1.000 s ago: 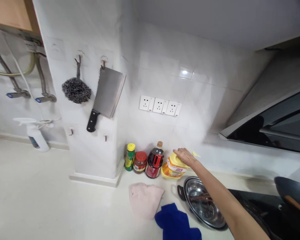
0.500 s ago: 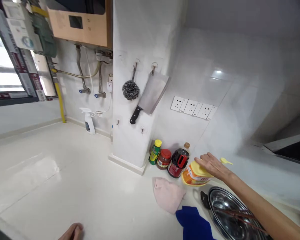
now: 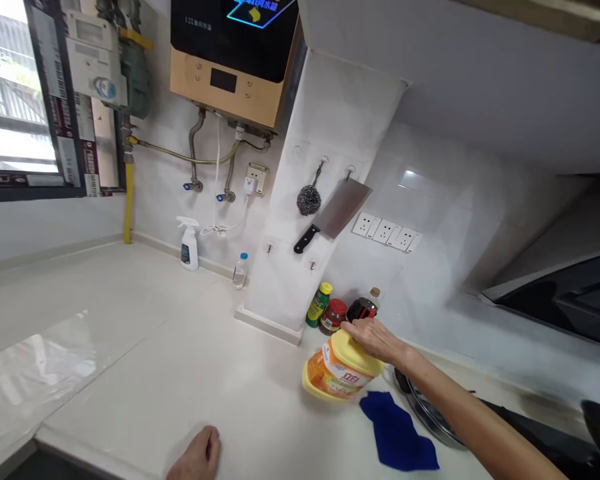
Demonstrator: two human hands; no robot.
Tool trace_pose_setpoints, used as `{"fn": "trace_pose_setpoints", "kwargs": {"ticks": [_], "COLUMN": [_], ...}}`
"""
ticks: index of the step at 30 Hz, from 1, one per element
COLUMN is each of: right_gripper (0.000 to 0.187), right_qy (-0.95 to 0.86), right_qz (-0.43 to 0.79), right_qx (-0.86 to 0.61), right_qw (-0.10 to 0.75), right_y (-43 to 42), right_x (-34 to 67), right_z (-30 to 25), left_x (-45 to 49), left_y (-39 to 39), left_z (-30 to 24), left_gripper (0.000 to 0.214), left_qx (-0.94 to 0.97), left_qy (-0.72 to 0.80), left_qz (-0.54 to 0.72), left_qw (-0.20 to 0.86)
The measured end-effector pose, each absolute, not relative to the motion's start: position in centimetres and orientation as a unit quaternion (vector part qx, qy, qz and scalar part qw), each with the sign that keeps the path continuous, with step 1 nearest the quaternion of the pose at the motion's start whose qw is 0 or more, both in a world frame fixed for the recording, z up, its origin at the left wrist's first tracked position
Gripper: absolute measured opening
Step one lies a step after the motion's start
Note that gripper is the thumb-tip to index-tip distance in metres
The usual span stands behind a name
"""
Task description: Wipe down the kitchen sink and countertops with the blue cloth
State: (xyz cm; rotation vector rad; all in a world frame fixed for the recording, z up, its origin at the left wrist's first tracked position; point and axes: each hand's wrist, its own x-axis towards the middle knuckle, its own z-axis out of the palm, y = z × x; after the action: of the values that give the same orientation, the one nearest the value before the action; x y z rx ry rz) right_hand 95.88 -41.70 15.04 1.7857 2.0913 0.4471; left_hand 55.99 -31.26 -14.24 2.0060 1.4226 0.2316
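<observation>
My right hand (image 3: pixel 375 338) grips the top of a yellow jug (image 3: pixel 337 369) with an orange and white label, which hangs tilted over the white counter (image 3: pixel 190 360). Just behind it stand a green bottle with a yellow cap (image 3: pixel 319 305), a red-lidded jar (image 3: pixel 334 316) and a dark bottle with a red cap (image 3: pixel 361 309). My left hand (image 3: pixel 196 456) rests on the counter near its front edge, fingers curled with nothing in them. A blue cloth (image 3: pixel 397 432) lies right of the jug.
A steel pot (image 3: pixel 425 410) sits right of the cloth, beside a dark stove. A cleaver (image 3: pixel 335 213) and steel scrubber (image 3: pixel 309 199) hang on the white pillar. A spray bottle (image 3: pixel 189 243) and small water bottle (image 3: pixel 239 269) stand at the back wall. Clear plastic (image 3: pixel 35 373) lies at the left.
My right hand has lifted the yellow jug off the back row and brought it forward and left, tilted. The pink cloth is now out of sight. The view has pulled back and up.
</observation>
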Motion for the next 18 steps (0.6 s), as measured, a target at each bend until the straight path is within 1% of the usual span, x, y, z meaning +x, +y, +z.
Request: {"fn": "trace_pose_setpoints", "kwargs": {"ticks": [5,9,13,18], "right_gripper": [0.024,0.024,0.022,0.029], "right_qy": [0.735,0.726,0.721,0.709], "right_qz": [0.116,0.076,0.047,0.006], "right_qx": [0.640,0.652,0.655,0.662], "right_qw": [0.191,0.206,0.221,0.242], "right_y": [-40.0,-39.3,-39.5,-40.0], "right_x": [90.0,87.0,85.1,84.1], "right_z": [15.1,14.7,13.2,10.6], "left_x": [55.6,55.4,55.3,55.4], "left_y": [-31.4,-31.6,-31.7,-31.8], "left_z": [-14.9,-15.5,-15.5,-16.0], "left_gripper": [0.034,0.036,0.035,0.035], "left_qx": [0.795,0.815,0.824,0.826], "left_qy": [0.492,0.470,0.463,0.453], "left_qz": [0.117,0.143,0.127,0.129], "left_qw": [0.335,0.308,0.301,0.311]}}
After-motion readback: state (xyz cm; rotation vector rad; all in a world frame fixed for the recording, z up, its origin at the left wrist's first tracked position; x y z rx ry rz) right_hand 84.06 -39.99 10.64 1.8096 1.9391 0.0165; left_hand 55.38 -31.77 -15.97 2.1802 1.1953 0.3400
